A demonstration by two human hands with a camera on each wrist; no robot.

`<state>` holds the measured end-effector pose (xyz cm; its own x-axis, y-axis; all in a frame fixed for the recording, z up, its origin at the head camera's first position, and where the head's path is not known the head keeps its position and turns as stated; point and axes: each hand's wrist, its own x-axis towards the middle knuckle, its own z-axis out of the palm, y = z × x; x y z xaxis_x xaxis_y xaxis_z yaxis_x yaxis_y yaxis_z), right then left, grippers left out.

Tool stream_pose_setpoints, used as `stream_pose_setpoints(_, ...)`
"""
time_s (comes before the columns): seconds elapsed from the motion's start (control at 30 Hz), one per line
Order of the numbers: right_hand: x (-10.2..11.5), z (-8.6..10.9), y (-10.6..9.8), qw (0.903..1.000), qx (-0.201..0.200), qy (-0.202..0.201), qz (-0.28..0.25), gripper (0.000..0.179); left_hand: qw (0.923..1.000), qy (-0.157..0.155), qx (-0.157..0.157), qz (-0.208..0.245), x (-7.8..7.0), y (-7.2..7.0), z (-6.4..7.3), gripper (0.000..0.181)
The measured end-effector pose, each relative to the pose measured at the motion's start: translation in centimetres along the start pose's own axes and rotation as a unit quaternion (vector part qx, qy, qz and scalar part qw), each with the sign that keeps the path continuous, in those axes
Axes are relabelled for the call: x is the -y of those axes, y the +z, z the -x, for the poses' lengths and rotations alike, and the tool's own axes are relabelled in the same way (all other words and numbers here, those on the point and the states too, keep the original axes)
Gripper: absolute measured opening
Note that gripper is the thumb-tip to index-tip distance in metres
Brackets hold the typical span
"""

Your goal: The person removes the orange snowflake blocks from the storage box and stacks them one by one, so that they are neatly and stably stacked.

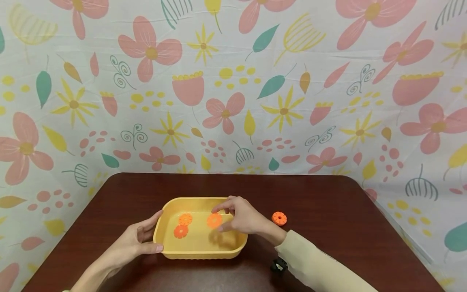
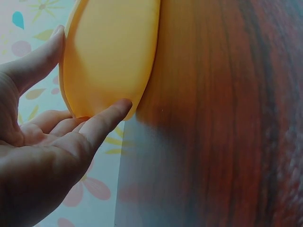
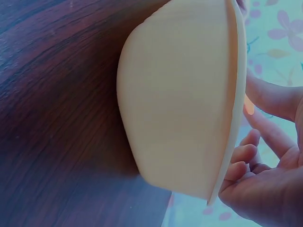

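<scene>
A yellow rectangular tray [image 1: 200, 256] stands on the table. My left hand [image 1: 133, 241] holds its left end, with the thumb near the front corner and the fingers toward the back corner. Over the tray's right part, my right hand [image 1: 243, 217] pinches an orange notched disc [image 1: 214, 220] between thumb and index finger. In the right wrist view, a sliver of that orange disc [image 3: 249, 105] shows above the rim. On the tray's floor lie two more orange notched discs, a back one [image 1: 185, 219] and a front one [image 1: 180, 231], close together.
To the right of the tray, thick orange notched discs [image 1: 279, 218], apparently stacked, sit on the dark brown table [image 1: 328, 227]. A black strapped device [image 1: 279, 265] is on the right wrist. Behind the table hangs a flower-patterned cloth [image 1: 226, 146].
</scene>
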<state>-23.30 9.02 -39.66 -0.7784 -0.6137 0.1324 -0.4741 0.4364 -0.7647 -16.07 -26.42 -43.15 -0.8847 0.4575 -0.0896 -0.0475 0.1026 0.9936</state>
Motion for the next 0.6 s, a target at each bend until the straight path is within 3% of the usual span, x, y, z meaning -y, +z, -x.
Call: stream_pose_setpoints(0.6,-1.0,2.4,-1.7,0.9986,-0.042,-0.009,-0.031,0.043,1.0,0.002,-0.004,-0.004,0.0,0.1,0.0,0.098)
